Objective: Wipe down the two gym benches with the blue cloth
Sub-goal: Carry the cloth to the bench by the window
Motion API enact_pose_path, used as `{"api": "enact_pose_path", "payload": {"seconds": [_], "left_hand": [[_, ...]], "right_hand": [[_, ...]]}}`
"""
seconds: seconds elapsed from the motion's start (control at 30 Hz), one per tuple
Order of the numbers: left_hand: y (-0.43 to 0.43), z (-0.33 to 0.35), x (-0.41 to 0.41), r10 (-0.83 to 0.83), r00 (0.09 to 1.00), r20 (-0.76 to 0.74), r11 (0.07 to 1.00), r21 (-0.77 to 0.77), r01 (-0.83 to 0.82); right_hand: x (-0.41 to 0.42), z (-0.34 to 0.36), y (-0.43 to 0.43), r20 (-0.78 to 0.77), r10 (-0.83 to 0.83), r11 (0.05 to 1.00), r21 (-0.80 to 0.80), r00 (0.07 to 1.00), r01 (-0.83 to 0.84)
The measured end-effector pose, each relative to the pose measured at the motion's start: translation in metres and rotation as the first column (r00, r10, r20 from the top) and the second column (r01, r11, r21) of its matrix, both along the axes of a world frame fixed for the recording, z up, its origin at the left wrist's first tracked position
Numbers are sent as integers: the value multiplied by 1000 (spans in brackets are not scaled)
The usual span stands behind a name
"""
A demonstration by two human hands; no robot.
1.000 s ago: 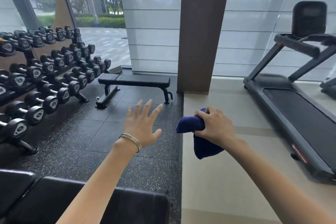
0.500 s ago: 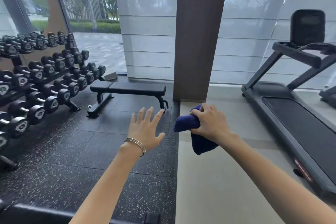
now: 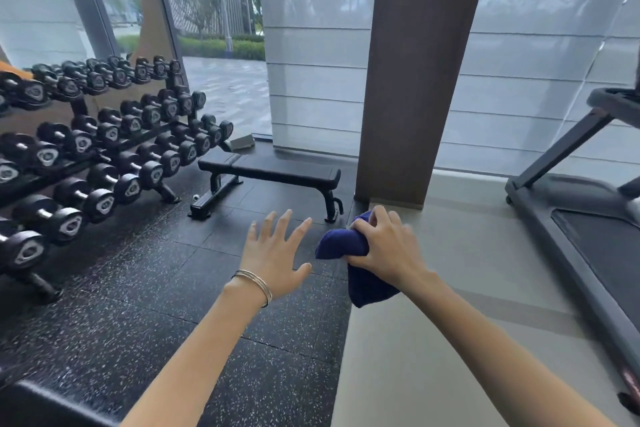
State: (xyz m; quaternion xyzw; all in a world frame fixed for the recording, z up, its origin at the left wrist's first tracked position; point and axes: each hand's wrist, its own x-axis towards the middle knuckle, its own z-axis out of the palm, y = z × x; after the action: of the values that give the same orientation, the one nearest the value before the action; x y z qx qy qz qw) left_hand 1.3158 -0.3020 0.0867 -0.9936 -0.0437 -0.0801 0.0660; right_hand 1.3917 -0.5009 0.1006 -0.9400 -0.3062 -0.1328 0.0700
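The blue cloth point(image 3: 341, 248) is bunched in the right hand point(image 3: 384, 246), whose fingers and thumb curl round its upper part while a loose end hangs below the fist. It is held in the air over the seam where the dark speckled rubber floor point(image 3: 138, 305) meets the pale floor point(image 3: 398, 374). Just beside it, not touching, the left hand point(image 3: 273, 253) reaches forward, palm down and fingers spread, holding nothing. Thin silver bangles point(image 3: 256, 282) circle its wrist.

Beyond both hands a flat black gym bench point(image 3: 277, 172) stands on the rubber floor, well apart from the cloth. Its long side lies across the view and its right end is near the foot of a broad brown pillar point(image 3: 415, 62). Left of the bench a tiered dumbbell rack point(image 3: 104, 149), loaded with black dumbbells, runs along the floor's left edge. A treadmill point(image 3: 588, 253) stands on the pale floor at the right. Pale blinds point(image 3: 311, 80) cover the windows behind. A dark padded edge point(image 3: 41, 406) shows in the lower left corner; what it belongs to cannot be told.
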Motion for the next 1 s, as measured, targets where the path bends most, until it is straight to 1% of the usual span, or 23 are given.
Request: {"api": "enact_pose_path", "payload": {"seconds": [0.17, 0.37, 0.47, 0.57, 0.67, 0.8, 0.87, 1.0], "left_hand": [[-39, 5, 48, 92, 996, -15, 996, 7, -92], [-84, 6, 104, 190, 982, -8, 982, 1, -190], [-99, -5, 122, 213, 977, -24, 977, 3, -213], [-104, -19, 139, 218, 975, -40, 976, 9, -218], [-105, -33, 159, 214, 976, -46, 977, 14, -214], [-102, -56, 186, 121, 993, -10, 991, 62, -120], [-96, -67, 201, 86, 996, 4, 995, 48, -86], [-69, -80, 233, 88, 995, 49, 996, -7, -88]], "right_hand": [[66, 1, -32, -1, 87, 996, 10, 996, -87], [146, 12, -82, 72, 122, 992, 7, 990, -123], [171, 4, -94, 58, 138, 990, 3, 989, -139], [185, -16, -98, 9, 165, 986, -17, 986, -165], [200, -36, -96, -6, 172, 985, -25, 985, -173], [219, -59, -86, 20, 163, 985, -62, 986, -161], [233, -69, -79, 19, 146, 987, -62, 989, -145], [265, -83, -57, -10, 145, 988, -48, 989, -145]]}}
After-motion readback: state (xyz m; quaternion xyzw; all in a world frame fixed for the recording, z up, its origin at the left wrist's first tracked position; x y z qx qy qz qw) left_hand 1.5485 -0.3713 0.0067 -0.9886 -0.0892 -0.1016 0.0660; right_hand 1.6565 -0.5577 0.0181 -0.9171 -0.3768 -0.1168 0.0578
